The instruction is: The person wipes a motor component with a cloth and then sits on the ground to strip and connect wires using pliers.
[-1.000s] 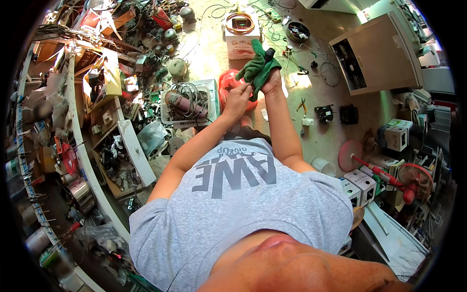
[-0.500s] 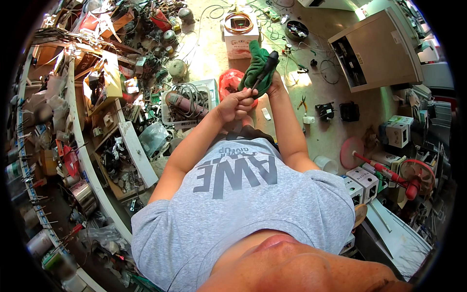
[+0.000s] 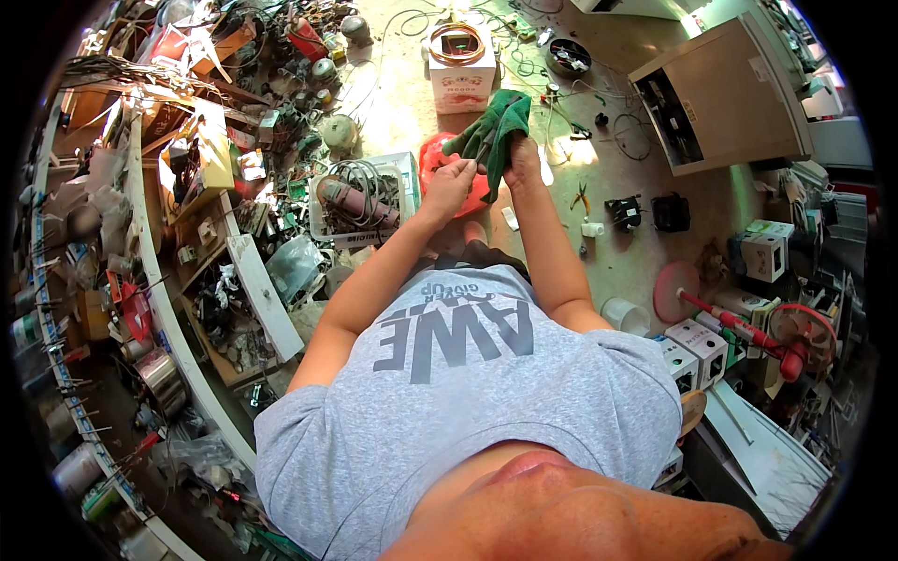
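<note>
My right hand point(image 3: 524, 161) is closed around a bunched green cloth point(image 3: 508, 117), which hangs down past the fingers. Reaching in from the left, my left hand point(image 3: 454, 182) pinches at the cloth's near side, its fingers closed on the thin end of a dark screwdriver. Folds of cloth cover the screwdriver's black handle, and little of its shaft can be made out. Both hands are held up above a red plastic bag point(image 3: 436, 154) on the floor.
A white box point(image 3: 463, 89) carrying a coil of copper tube stands ahead. Left of my arms is a clear bin point(image 3: 404, 187) with a hose and cylinder. Pliers point(image 3: 581, 196) and black parts point(image 3: 624, 215) lie right. Cluttered shelving point(image 3: 154, 234) lines the left side; a beige cabinet point(image 3: 730, 98) stands right.
The cloth has been turned over the screwdriver, so its black handle, visible before, is now covered. My left hand has shifted slightly left and up.
</note>
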`<state>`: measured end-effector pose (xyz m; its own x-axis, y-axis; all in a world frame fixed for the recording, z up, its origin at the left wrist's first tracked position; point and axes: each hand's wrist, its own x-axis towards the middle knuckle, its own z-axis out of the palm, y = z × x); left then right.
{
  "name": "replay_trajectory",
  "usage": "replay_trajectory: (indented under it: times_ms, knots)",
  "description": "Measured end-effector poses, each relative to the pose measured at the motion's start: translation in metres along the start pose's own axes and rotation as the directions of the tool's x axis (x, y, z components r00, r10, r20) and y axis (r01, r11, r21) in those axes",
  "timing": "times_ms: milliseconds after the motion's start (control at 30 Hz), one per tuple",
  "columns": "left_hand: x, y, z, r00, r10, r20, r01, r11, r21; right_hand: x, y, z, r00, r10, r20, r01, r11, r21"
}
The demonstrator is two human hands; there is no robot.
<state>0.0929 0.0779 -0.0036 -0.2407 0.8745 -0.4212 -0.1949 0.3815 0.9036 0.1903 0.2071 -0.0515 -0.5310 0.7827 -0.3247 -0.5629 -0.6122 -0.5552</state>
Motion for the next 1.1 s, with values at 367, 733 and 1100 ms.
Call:
replay_trajectory:
  times_ms: [367, 733, 1100]
  knots:
    - [-0.004, -0.003, -0.001, 0.999, -0.045, -0.003, 0.045, 0.995, -0.092, -0.003, -0.014, -0.006, 0.962, 0.148, 0.231, -0.169, 0.983, 0.074]
    - [0.008, -0.017, -0.007, 0.999, 0.048, 0.017, -0.047, 0.997, -0.056, -0.012, -0.022, 0.011, 0.97, 0.095, 0.226, -0.129, 0.981, 0.142]
    - [-0.012, 0.015, -0.013, 0.946, -0.226, 0.235, 0.301, 0.881, -0.365, -0.019, -0.029, 0.025, 0.932, 0.114, 0.343, -0.162, 0.98, 0.116]
